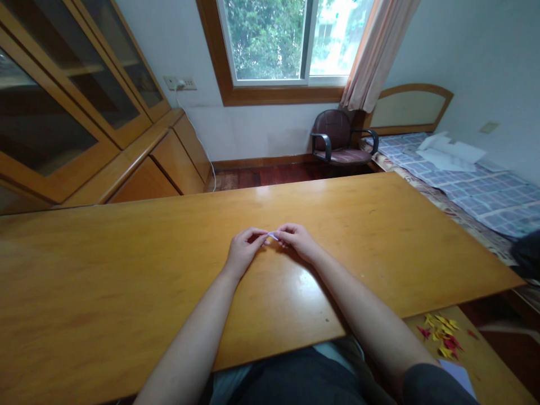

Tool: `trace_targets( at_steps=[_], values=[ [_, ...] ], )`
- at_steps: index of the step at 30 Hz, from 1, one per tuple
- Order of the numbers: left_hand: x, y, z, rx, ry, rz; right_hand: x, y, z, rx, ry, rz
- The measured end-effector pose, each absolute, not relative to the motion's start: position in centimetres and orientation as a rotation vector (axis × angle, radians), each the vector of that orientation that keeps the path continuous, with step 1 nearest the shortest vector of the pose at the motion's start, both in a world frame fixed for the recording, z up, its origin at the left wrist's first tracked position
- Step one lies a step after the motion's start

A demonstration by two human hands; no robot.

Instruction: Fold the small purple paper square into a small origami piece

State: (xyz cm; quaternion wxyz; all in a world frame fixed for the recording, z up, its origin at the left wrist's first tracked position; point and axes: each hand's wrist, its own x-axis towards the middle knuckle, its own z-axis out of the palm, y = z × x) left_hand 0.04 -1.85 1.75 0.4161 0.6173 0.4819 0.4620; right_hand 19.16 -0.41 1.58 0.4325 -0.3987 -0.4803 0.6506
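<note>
Between my two hands, over the middle of the wooden table point(139, 270), is a small folded piece of pale lilac paper point(273, 235). My left hand point(246, 244) pinches its left end between thumb and fingers. On the other end, the thumb and fingers of my right hand point(296, 239) are closed as well. Fingers hide much of the paper, so its exact shape cannot be made out.
Low at the right, a side surface point(498, 360) bears several yellow and red folded paper pieces point(442, 332) and a pale lilac sheet point(459, 376). Beyond the table stand an armchair point(335, 138), a bed point(476, 174) and a glass-door cabinet point(76, 101).
</note>
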Motion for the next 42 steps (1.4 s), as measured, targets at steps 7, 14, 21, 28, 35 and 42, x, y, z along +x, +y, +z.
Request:
trace_targets(
  at_steps=[7,14,21,28,35,42],
  values=[
    [0.1,-1.8,2.2,1.657,1.288,1.204,19.1,-0.4,1.7,-0.982,-1.171,1.628],
    [0.1,-1.8,2.1,1.706,1.289,1.241,19.1,-0.4,1.5,-0.97,-1.173,1.628],
    [0.2,-1.6,1.6,1.526,1.159,1.113,19.1,-0.7,1.9,-1.008,-1.316,1.563],
    [0.0,-1.4,1.5,1.534,1.156,0.96,19.0,-1.0,2.5,-1.062,-1.4,1.482],
    [-0.1,-1.4,1.7,1.428,1.094,0.94,19.0,-1.0,2.2,-1.056,-1.434,1.452],
    [0.1,-1.4,1.8,1.35,1.059,0.911,19.0,-0.9,2.4,-1.084,-1.413,1.44]
  ],
)
